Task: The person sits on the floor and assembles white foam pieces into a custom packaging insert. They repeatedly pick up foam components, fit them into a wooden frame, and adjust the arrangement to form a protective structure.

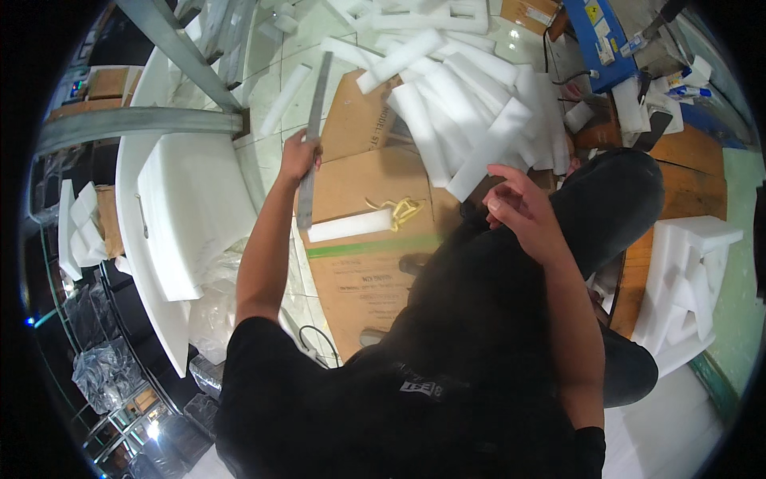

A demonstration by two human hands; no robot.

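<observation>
My left hand (300, 157) is closed around a long, flat grey metal bar that looks like a ruler (320, 96), held lengthwise over a sheet of brown cardboard (343, 188). Beside the bar's near end lies a short white foam strip (351, 225), with a tangle of yellow cord (405, 212) at its right end. My right hand (523, 209) is raised above my bent leg with its fingers loosely apart; nothing shows in it. Just beyond those fingers, a loose heap of white foam strips (455, 132) spreads over the cardboard and tiled floor.
Grey metal frame legs (144, 121) stand at the upper left, above large white foam slabs (179, 215). A blue box (598, 40) with a cable is at the upper right. Cut foam pieces (690, 279) rest beside wooden boards (638, 267) on the right.
</observation>
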